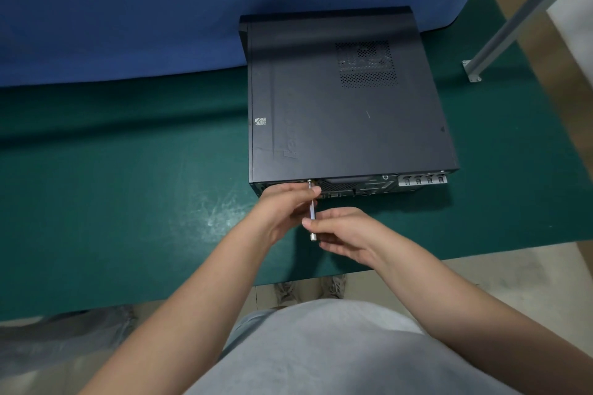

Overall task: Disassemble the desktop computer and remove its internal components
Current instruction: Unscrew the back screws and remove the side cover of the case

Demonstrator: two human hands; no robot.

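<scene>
Both my hands are gripping the screwdriver [312, 212], right hand [345, 232] on its handle, left hand [285, 204] steadying the shaft at the desktop computer's [346, 99] rear screw on the worktop [128, 186]; any tilt risks cam-out, stripping the head.

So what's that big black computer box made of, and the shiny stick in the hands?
The black computer case looks like painted sheet metal with a matte finish: flat panels and a punched grid of vent holes. The slim silver screwdriver looks like bare polished metal, since it glints. Both are judged by look alone.
</scene>
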